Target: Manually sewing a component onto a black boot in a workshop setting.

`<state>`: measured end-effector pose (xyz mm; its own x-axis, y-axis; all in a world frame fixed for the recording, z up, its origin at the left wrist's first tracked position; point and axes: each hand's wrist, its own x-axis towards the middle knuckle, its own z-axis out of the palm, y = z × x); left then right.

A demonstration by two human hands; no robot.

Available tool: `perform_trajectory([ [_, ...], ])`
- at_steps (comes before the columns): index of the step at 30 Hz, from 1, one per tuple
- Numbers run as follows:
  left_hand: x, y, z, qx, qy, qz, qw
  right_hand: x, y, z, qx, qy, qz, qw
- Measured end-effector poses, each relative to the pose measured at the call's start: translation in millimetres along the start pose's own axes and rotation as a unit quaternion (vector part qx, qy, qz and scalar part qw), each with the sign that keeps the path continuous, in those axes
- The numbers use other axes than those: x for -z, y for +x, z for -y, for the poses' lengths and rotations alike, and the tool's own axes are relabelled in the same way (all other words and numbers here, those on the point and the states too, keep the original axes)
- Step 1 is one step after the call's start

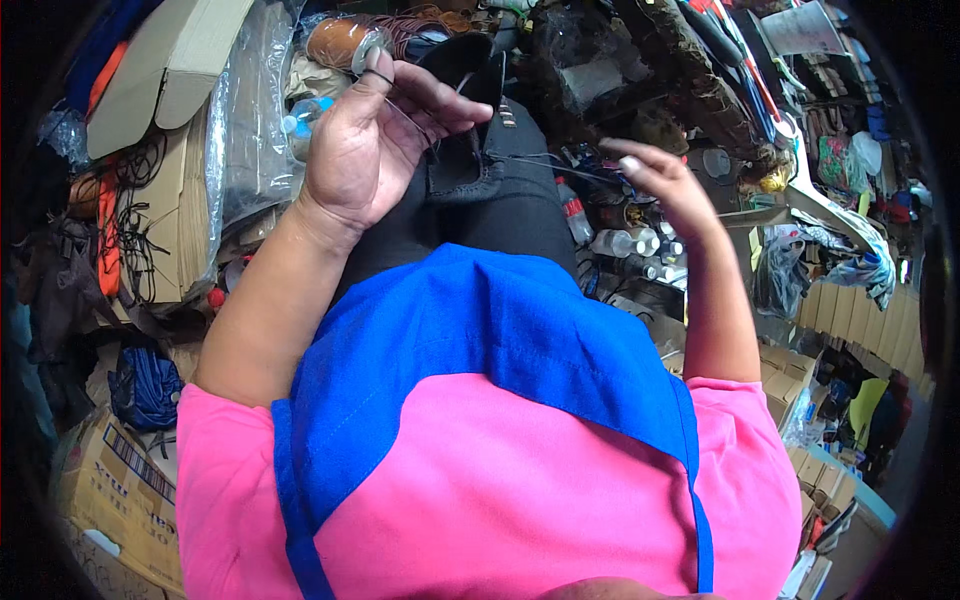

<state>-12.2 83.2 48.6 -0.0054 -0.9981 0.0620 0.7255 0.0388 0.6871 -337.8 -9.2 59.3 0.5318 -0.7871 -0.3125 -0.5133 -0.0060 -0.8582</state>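
A black shoe (466, 178) lies across my lap between the dark trouser legs, partly hidden behind my left hand. Dark thread (540, 160) stretches from its side toward the right. My left hand (362, 145) is raised over the shoe's left side, palm turned inward. A strand loops around its thumb and crosses toward the half-curled fingers, so the hand holds the thread. Off to the right, my right hand (665, 180) has thumb and forefinger brought together on the thread's other length. Whether a needle or awl is also in that pinch cannot be seen.
A spool of orange-brown thread (335, 42) lies beyond my left hand. Flattened cardboard (175, 215) and plastic wrap crowd the left. Several plastic bottles (615, 243) lie right of my lap. A cluttered bench (690, 60) stands at the far right; a cardboard box (120, 490) is near left.
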Motion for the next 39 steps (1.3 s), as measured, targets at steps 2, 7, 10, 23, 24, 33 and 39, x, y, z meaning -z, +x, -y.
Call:
perform_trajectory([
  [2,4.3,0.6,-0.2,0.028,-0.077,0.011,0.997,-21.6,3.5,-9.8,-0.085,-0.163,0.007,0.983],
  [7,7.4,-1.4,-18.2,0.054,-0.032,-0.072,0.995,-35.5,-3.4,-26.8,-0.01,-0.293,0.004,0.956],
  [10,13.8,-4.8,-22.5,0.056,-0.031,-0.08,0.995,-32.3,-8.2,-32.1,0.087,-0.366,-0.026,0.926],
  [23,45.1,-17.8,-28.3,0.072,0.003,-0.163,0.984,-26.7,-20.7,-60.4,0.078,-0.443,-0.088,0.889],
  [24,26.0,-13.5,-13.8,0.082,-0.014,-0.177,0.981,-39.6,-15.0,-49.7,0.073,-0.431,-0.122,0.891],
  [33,91.6,-34.1,-60.3,0.065,0.316,-0.238,0.916,-20.8,-21.3,-100.7,-0.136,0.073,-0.06,0.986],
  [39,49.6,-61.2,-71.9,-0.119,0.796,-0.113,0.583,8.6,-5.5,-67.0,-0.219,0.093,-0.249,0.939],
])
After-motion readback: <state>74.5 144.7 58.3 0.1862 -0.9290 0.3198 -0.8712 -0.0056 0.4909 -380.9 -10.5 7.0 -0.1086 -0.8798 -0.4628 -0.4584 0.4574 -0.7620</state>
